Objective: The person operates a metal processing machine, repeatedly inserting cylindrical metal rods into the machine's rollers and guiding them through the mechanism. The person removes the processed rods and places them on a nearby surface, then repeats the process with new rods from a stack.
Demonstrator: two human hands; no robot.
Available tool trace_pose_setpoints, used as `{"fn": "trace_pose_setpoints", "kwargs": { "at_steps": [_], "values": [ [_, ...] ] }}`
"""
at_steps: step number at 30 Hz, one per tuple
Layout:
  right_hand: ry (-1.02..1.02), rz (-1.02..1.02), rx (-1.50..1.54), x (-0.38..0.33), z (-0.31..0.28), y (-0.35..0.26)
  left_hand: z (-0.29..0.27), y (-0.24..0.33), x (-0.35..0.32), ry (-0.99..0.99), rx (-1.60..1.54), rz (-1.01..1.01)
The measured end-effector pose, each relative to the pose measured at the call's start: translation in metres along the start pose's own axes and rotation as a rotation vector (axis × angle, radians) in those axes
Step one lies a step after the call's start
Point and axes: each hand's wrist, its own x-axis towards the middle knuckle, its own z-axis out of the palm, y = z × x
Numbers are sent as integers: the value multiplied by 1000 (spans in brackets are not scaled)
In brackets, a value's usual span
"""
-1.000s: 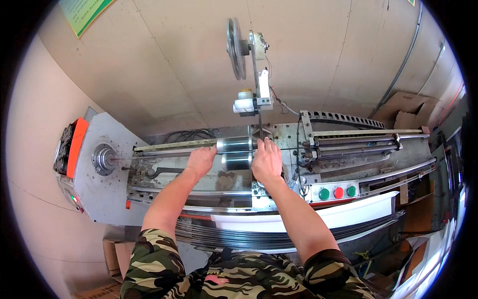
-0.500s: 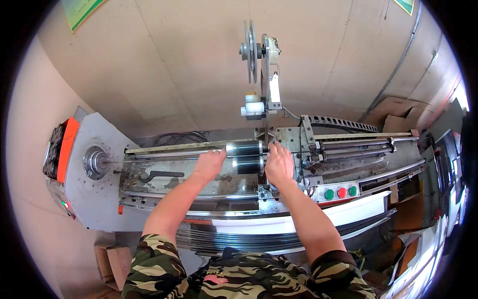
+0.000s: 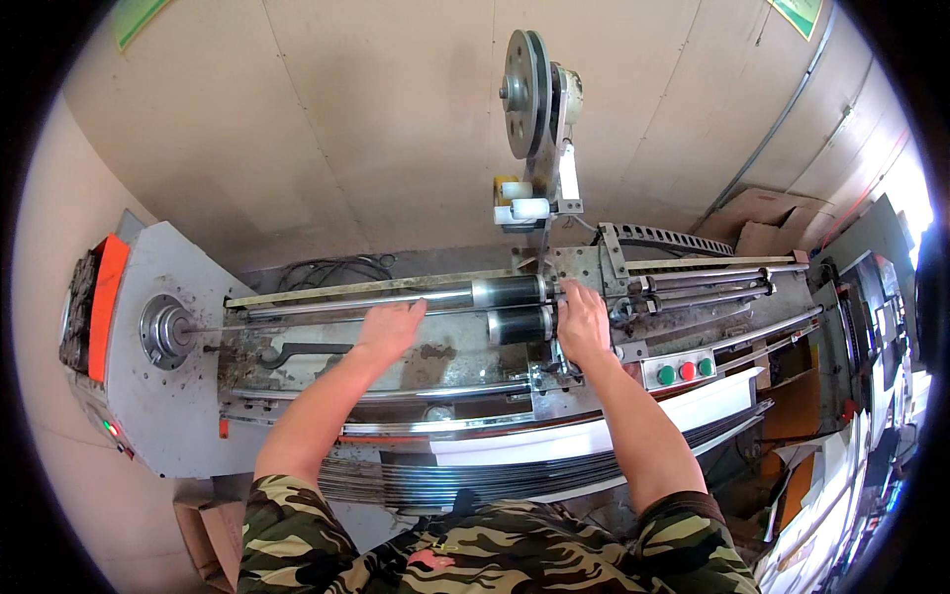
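A thin metal rod (image 3: 267,325) runs from the round chuck (image 3: 168,332) at the left toward a pair of dark rollers with silver ends. My left hand (image 3: 391,332) is closed around the rod, left of the rollers and apart from them. The far roller (image 3: 509,291) and near roller (image 3: 521,326) sit on a metal carriage (image 3: 577,265). Just right of the rollers, my right hand (image 3: 584,322) is closed with its fingertips down by the rod's line. What lies under those fingers is hidden.
A hook-shaped wrench (image 3: 307,349) lies on the machine bed behind my left forearm. Green and red buttons (image 3: 687,370) sit at the carriage's front right. Above it stands a grey pulley wheel (image 3: 525,94). Several thin rods (image 3: 426,478) lie along the front.
The carriage, with its rollers, pulley wheel and buttons, has shifted right along the bed, and my right hand with it. The gap between my left hand and the rollers has widened.
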Motion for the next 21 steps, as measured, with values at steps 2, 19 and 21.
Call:
{"fn": "trace_pose_setpoints", "kwargs": {
  "at_steps": [2,19,21],
  "values": [
    [11,8,-12,1,2,0,-4,-13,-7,-8,4,9],
    [-1,34,-52,4,1,3,4,-106,-65,-20,23,-39],
    [-30,50,-58,3,1,4,9,-102,-63,-29,19,-49]
  ]
}}
